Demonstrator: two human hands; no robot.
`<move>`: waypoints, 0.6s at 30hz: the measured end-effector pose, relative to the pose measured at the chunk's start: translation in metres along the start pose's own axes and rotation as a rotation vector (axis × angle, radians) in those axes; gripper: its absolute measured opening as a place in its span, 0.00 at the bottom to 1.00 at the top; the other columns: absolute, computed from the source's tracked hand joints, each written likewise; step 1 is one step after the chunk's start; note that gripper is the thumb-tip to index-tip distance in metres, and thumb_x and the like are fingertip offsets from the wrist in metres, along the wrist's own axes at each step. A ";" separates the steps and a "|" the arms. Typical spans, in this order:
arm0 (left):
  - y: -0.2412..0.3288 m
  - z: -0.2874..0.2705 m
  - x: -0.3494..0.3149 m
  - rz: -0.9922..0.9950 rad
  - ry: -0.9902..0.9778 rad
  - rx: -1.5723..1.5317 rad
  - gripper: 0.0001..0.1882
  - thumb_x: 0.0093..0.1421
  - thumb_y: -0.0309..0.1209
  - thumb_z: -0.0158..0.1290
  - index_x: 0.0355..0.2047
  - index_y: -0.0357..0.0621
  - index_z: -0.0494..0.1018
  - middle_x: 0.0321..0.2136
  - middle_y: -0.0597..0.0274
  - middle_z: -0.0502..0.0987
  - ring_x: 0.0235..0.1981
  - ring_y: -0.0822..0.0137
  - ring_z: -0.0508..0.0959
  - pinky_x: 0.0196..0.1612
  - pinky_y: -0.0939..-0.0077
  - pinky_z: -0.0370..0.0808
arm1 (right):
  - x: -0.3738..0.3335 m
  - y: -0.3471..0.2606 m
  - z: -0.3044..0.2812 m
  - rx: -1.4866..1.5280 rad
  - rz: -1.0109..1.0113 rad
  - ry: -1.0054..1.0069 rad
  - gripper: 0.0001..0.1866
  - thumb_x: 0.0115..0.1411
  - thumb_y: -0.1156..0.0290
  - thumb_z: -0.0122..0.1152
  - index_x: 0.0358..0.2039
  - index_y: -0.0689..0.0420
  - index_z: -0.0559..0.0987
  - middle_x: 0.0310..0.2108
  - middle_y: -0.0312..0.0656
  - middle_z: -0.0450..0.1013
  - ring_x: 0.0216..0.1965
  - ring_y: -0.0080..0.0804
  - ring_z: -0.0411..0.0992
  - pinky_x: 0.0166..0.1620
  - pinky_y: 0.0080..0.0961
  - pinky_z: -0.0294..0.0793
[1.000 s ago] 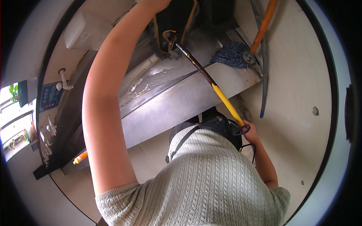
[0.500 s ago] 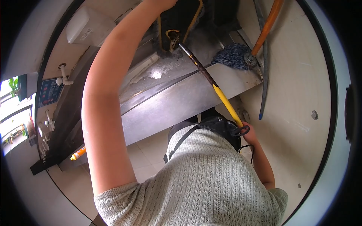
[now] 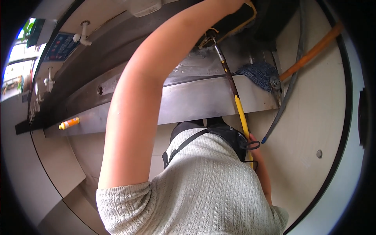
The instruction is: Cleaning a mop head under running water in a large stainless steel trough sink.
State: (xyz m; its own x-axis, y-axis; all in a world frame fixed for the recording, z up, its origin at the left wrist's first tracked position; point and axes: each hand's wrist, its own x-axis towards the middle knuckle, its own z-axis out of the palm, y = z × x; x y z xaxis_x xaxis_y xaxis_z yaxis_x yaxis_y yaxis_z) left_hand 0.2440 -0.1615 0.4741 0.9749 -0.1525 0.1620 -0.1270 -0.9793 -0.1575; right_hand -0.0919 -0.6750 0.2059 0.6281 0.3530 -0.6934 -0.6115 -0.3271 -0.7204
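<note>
My left arm stretches up over a long steel trough sink (image 3: 188,102). My left hand (image 3: 232,4) reaches the picture's top edge beside a dark mop head with yellowish strands (image 3: 250,15), and its fingers are hidden. A mop stick (image 3: 237,103), dark and metal at the top and yellow lower down, runs from that mop head down to my right hand (image 3: 253,144). My right hand grips the yellow part close to my waist.
A blue mop head (image 3: 258,74) on an orange handle (image 3: 313,51) leans at the trough's right end, beside a grey pole (image 3: 286,102). An orange bottle (image 3: 69,123) lies at the trough's left, with wall taps (image 3: 84,33) above. Pale floor lies to the right.
The mop stick now stands steeper, with its top end closer to my raised left arm. The view has swung, so the trough sits lower and more level.
</note>
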 end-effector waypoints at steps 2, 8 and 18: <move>-0.002 0.005 -0.001 0.048 0.064 -0.007 0.14 0.61 0.26 0.49 0.43 0.48 0.81 0.45 0.56 0.81 0.47 0.57 0.81 0.46 0.66 0.79 | 0.011 0.018 -0.009 0.083 0.039 -0.020 0.14 0.66 0.62 0.61 0.46 0.57 0.79 0.35 0.30 0.74 0.36 0.20 0.69 0.40 0.21 0.68; 0.000 0.017 -0.008 -0.021 0.183 -0.089 0.13 0.62 0.28 0.48 0.42 0.49 0.81 0.45 0.59 0.79 0.49 0.59 0.78 0.49 0.69 0.77 | 0.019 0.001 -0.005 0.497 0.154 -0.259 0.23 0.71 0.63 0.49 0.62 0.61 0.70 0.53 0.42 0.74 0.53 0.32 0.72 0.58 0.27 0.70; 0.008 0.017 -0.011 -0.012 0.207 -0.079 0.13 0.62 0.30 0.48 0.41 0.51 0.82 0.45 0.61 0.79 0.50 0.61 0.76 0.50 0.71 0.75 | 0.034 -0.029 0.001 0.030 0.289 -0.158 0.25 0.72 0.57 0.45 0.61 0.61 0.70 0.53 0.43 0.73 0.54 0.34 0.70 0.60 0.30 0.67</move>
State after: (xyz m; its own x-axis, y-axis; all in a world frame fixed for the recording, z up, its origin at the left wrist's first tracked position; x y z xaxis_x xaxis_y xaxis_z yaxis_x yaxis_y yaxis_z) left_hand 0.2349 -0.1656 0.4545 0.9191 -0.1566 0.3616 -0.1372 -0.9874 -0.0790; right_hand -0.0531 -0.6527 0.2029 0.3453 0.3816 -0.8574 -0.7690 -0.4087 -0.4916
